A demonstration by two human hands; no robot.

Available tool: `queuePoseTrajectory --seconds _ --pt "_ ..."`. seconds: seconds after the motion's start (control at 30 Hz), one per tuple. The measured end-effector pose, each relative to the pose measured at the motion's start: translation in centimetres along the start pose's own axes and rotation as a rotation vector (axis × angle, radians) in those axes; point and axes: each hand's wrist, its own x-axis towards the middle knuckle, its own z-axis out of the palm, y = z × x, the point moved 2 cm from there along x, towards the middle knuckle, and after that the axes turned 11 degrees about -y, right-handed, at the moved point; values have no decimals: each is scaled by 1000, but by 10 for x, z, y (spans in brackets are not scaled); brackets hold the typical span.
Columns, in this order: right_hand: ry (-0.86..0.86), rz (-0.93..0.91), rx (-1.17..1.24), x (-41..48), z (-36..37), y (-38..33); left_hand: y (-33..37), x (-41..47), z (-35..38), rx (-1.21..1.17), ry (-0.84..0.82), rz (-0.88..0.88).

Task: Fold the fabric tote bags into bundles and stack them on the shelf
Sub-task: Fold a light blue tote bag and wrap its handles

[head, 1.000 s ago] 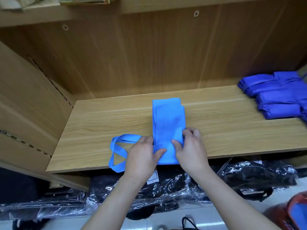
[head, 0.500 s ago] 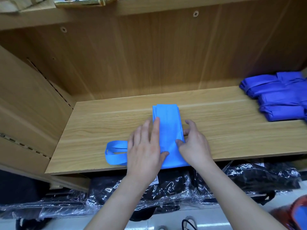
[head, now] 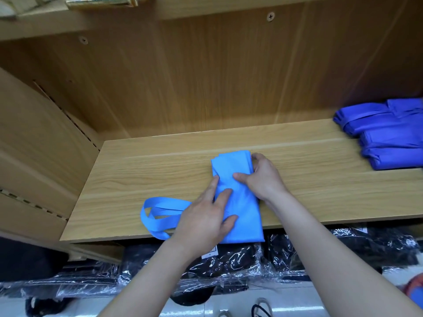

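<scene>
Head view, tote bag: the light blue tote bag (head: pixel 247 207) lies on the wooden shelf (head: pixel 148 175), folded into a narrow strip that runs from the front edge towards the back panel. Its near end slightly overhangs the front edge.
Head view, handles: the handles (head: pixel 168 203) loop out flat to the left of the strip, on the shelf near its front edge.
Head view, left hand: the left hand (head: pixel 203 223) rests on the near left part of the strip. Its grip is spread, with straight fingers pressing the fabric down and the thumb lying across the strip. The heel of the hand covers the spot where the handles meet the bag.
Head view, right hand: the right hand (head: pixel 263 177) is at the far right edge of the strip. Its grip pinches the fabric, with the thumb on top and the fingers curled round the edge. The fingertips seem to tuck under the fold, though that part is hidden.
Head view, finished work: folded bundles (head: pixel 386 136) of a darker blue are stacked at the right end of the same shelf, well apart from both hands.
Head view, below: wrapped black packs (head: pixel 231 264) in shiny plastic lie under the shelf.
Head view, above: an upper shelf (head: pixel 206 8) crosses the top of the frame.
</scene>
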Motion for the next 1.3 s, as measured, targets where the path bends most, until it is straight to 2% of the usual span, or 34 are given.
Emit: queuePoseTrajectory --seconds 0.13,0.2,0.37,0.43,0.53,0.67,0.83,1.0,1.03,1.1,1.17,1.23,1.3 --pt "-131 -114 180 -4 3 2 -17 16 -21 -494 249 -26" --pt "-182 -184 206 -10 6 5 -20 23 -32 -490 338 -41" --pt "-266 -298 112 -21 -4 0 -20 30 -41 -501 421 -32" --pt "-302 -324 74 -23 -10 -4 -20 32 -43 -504 423 31" --pt "-332 -362 5 -27 -17 -13 -18 36 -47 -572 335 141" --pt "-364 -348 61 -27 -12 -18 -17 38 -54 -619 413 110" --pt "-224 -308 318 -25 -9 -18 -11 37 -55 -583 368 150" --pt "-127 -322 255 -24 -8 -19 -12 32 -45 -808 357 24" --pt "-100 -309 278 -23 -8 -18 -11 30 -44 -719 381 13" --pt "-46 -262 377 -17 -11 -16 -7 21 -46 -357 467 42" --pt "-23 -228 445 -11 -17 -13 -1 7 -53 -84 545 231" --pt "-30 -210 445 -3 -21 -8 2 -7 -45 26 441 468" --pt "-52 -184 427 4 -22 -3 -1 -16 -23 182 174 473"
